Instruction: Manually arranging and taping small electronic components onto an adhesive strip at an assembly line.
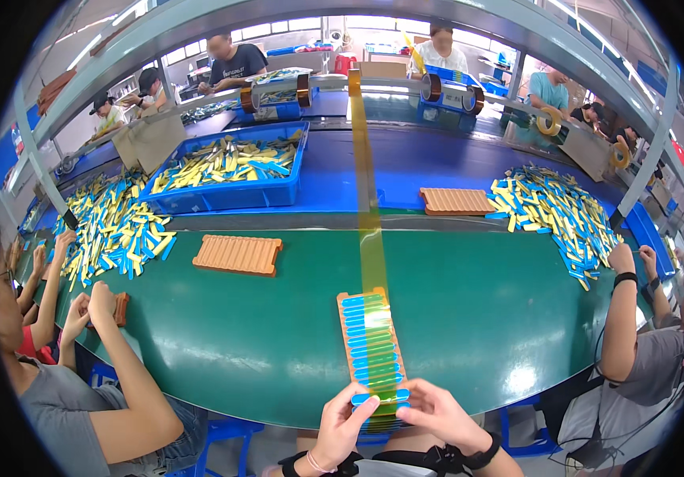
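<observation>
Amber tape [371,238] over blue strips [356,351], orange tray [343,297] just beyond the hands [339,421] [442,415], both pinching taped strips

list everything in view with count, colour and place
front tray: one, orange, table centre
other trays: three visible, orange, left and beyond
row pieces: several, blue ends, on front tray
amber tape: one strip, overhead bar to row
loose pieces: countless, blue and yellow, side piles and bin
tape rolls: several, amber, far rail
bin: one large, blue, far left
table: one, green, foreground
co-workers: several, around
hands: two, bare, row's near end
</observation>
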Motion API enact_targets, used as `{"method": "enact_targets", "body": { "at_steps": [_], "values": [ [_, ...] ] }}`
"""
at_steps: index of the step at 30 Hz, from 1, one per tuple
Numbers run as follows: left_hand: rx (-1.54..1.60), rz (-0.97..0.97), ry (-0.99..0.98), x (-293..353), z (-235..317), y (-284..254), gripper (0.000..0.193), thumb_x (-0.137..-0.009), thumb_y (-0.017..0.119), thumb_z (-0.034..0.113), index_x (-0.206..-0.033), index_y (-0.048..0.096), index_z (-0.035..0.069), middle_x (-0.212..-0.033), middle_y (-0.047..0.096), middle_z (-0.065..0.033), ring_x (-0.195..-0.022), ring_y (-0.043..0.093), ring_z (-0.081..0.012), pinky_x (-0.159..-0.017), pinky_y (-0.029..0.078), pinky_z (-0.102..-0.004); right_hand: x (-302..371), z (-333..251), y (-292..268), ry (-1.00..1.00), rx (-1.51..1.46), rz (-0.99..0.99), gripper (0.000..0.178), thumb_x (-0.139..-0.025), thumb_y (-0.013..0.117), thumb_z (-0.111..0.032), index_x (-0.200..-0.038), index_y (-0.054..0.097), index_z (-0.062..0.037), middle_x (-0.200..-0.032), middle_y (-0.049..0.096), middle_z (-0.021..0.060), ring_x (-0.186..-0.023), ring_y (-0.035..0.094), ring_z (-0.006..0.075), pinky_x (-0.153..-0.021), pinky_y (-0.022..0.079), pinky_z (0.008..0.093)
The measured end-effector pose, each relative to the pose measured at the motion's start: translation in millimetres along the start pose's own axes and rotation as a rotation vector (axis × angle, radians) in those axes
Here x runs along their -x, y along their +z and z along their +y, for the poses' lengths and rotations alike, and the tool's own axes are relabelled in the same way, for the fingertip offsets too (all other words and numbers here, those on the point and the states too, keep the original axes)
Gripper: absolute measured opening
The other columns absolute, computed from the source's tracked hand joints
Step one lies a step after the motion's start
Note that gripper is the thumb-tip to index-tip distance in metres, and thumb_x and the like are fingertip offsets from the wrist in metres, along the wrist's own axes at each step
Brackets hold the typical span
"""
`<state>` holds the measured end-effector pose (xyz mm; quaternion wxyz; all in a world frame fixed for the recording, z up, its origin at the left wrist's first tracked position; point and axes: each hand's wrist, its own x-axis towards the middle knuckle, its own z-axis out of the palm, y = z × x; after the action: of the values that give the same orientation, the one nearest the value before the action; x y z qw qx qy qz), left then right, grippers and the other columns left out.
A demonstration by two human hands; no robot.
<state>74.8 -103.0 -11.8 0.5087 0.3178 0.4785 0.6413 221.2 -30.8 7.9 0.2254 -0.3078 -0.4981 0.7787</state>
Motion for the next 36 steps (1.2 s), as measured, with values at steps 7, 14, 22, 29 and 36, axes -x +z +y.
{"method": "enact_targets", "body": {
  "at_steps": [7, 14, 22, 29, 36],
  "values": [
    [-0.047, -0.042, 0.063, -8, 21, 9, 0.009, -0.084, 0.052, 0.008, -0.081, 0.051, 0.0, -0.074, 0.048, 0.0024, -0.068, 0.04, -0.0026, -0.059, 0.034, -0.0169, -11, -16, 3, -0.083, 0.032, -0.057, 0.024, -0.08, 0.058, -0.006, -0.102, 0.05, 0.0004, -0.1, 0.055, 0.0056, -0.091, 0.052, 0.0104, -0.08, 0.043, 0.0253],
    [-0.141, -0.078, 0.035, -7, 24, 8, 0.011, -0.084, 0.052, 0.009, -0.08, 0.052, -0.001, -0.074, 0.051, 0.0015, -0.068, 0.042, -0.0031, -0.059, 0.036, -0.0181, -9, -22, 5, -0.13, 0.06, -0.036, 0.015, -0.082, 0.056, -0.007, -0.093, 0.054, 0.0024, -0.092, 0.058, 0.0035, -0.083, 0.054, 0.0072, -0.075, 0.044, 0.022],
    [-0.293, -0.096, 0.109, 21, 1, 2, 0.011, -0.08, 0.057, 0.007, -0.08, 0.054, -0.003, -0.075, 0.054, -0.005, -0.067, 0.048, -0.0082, -0.055, 0.039, -0.0209, 17, 5, 7, -0.122, 0.042, 0.044, 0.011, -0.081, 0.058, -0.005, -0.087, 0.054, 0.0028, -0.088, 0.057, 0.0036, -0.08, 0.054, 0.007, -0.073, 0.046, 0.023],
    [-0.383, -0.129, 0.164, 20, 3, 4, 0.011, -0.078, 0.057, 0.007, -0.081, 0.054, -0.003, -0.076, 0.055, -0.0074, -0.067, 0.051, -0.012, -0.056, 0.041, -0.0227, 49, 23, 3, -0.085, 0.116, 0.003, 0.018, -0.078, 0.059, -0.001, -0.095, 0.053, 0.0037, -0.094, 0.057, 0.0059, -0.087, 0.054, 0.0104, -0.08, 0.045, 0.0248],
    [-0.509, -0.163, 0.293, 22, 8, 5, 0.011, -0.077, 0.058, 0.006, -0.081, 0.055, -0.004, -0.077, 0.056, -0.0102, -0.067, 0.054, -0.0165, -0.058, 0.043, -0.0248, 45, 14, -4, -0.146, 0.319, 0.003, 0.028, -0.075, 0.063, -0.002, -0.101, 0.054, 0.0051, -0.098, 0.057, 0.0075, -0.087, 0.056, 0.0119, -0.079, 0.047, 0.0247]
  ]
}}
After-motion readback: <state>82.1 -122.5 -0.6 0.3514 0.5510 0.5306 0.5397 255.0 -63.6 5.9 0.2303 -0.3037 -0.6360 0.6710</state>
